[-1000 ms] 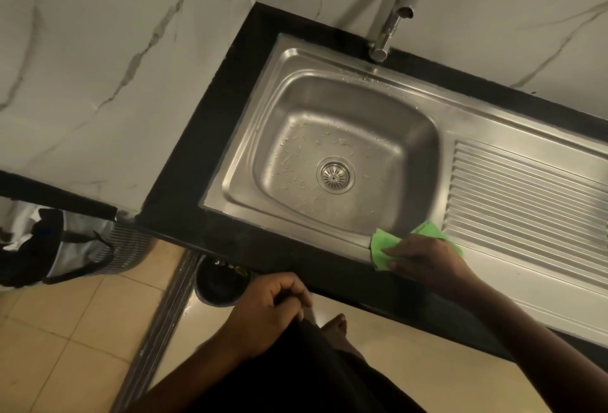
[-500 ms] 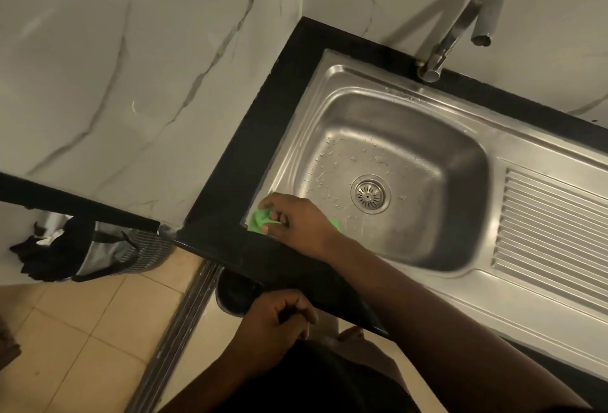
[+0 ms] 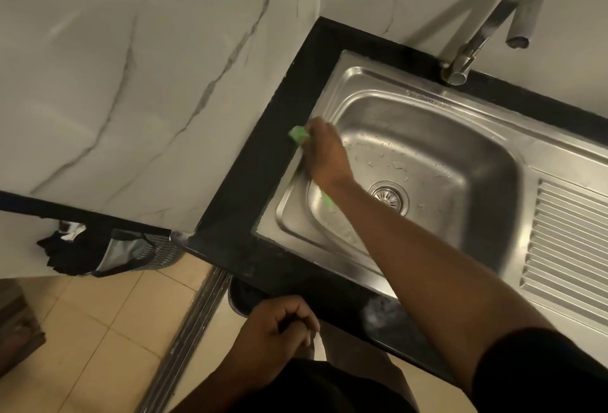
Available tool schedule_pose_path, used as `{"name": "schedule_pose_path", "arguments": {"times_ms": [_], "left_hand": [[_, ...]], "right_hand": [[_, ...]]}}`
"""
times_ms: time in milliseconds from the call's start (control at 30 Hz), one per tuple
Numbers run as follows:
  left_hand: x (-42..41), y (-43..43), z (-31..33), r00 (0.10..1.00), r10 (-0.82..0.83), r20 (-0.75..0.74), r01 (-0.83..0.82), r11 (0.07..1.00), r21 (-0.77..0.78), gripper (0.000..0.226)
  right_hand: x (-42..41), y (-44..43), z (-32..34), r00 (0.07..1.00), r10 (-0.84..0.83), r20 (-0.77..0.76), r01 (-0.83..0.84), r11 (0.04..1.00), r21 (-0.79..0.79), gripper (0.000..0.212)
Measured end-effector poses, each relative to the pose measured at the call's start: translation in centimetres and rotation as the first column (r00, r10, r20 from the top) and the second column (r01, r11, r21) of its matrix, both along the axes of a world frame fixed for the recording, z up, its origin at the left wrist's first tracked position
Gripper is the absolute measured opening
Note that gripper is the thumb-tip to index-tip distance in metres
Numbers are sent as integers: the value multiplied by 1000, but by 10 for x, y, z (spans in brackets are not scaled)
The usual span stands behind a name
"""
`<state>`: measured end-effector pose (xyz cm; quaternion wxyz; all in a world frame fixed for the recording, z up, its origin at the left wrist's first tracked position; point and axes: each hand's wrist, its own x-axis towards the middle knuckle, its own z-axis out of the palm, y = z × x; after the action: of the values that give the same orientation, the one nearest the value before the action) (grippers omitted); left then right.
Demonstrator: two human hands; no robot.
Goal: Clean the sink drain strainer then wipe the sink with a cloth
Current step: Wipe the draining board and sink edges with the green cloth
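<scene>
Cloth point(image 3: 297, 135) slid up left sink rim point(image 3: 329, 93), lengthwise under right hand point(image 3: 324, 152)

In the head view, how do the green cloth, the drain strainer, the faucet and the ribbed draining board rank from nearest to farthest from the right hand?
1. green cloth, under the right hand at the left rim.
2. drain strainer, middle of the basin.
3. faucet, at the back rim.
4. ribbed draining board, far right.

Brushed steel, wet and shiny
My right hand point(image 3: 324, 152) holds soft green cloth point(image 3: 297, 134) on the smooth steel sink point(image 3: 427, 123) rim at nine o'clock; black counter point(image 3: 260, 189) looks matt, speckled stone.
</scene>
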<state>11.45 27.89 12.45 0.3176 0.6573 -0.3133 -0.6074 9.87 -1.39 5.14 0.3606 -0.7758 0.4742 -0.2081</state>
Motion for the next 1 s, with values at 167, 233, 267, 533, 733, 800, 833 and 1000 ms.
{"name": "schedule_pose_path", "arguments": {"times_ms": [167, 233, 267, 533, 733, 800, 833, 1000], "left_hand": [[-1, 7, -1, 1000, -1, -11, 2, 999, 48, 40], [-4, 6, -1, 1000, -16, -25, 17, 998, 65, 38], [-6, 4, -2, 1000, -24, -20, 26, 997, 77, 37], [-12, -18, -8, 998, -50, -44, 55, 993, 103, 34], [-11, -34, -12, 995, -63, -72, 69, 994, 85, 29], [-10, -39, -10, 994, -65, -88, 72, 995, 74, 26], [-10, -42, -8, 992, -68, -103, 75, 995, 65, 24], [-8, -54, -1, 992, -47, -116, 53, 997, 48, 20]], "right_hand": [[7, -24, 6, 993, -120, -8, 120, 992, 23, 12], [-3, -4, 8, 999, -52, 0, 52, 998, 42, 12], [-10, 9, 8, 1000, 1, 7, -2, 998, 63, 10], [-55, 80, 9, 855, 511, -88, -497, 856, 141, 23], [-41, 42, 4, 956, 287, -68, -285, 958, 36, 28], [-35, 3, 6, 989, 140, -43, -138, 990, 35, 25], [-32, -19, 7, 994, 96, -56, -94, 995, 38, 24], [-14, -123, 16, 979, -43, -198, 34, 998, -49, 16]]}}
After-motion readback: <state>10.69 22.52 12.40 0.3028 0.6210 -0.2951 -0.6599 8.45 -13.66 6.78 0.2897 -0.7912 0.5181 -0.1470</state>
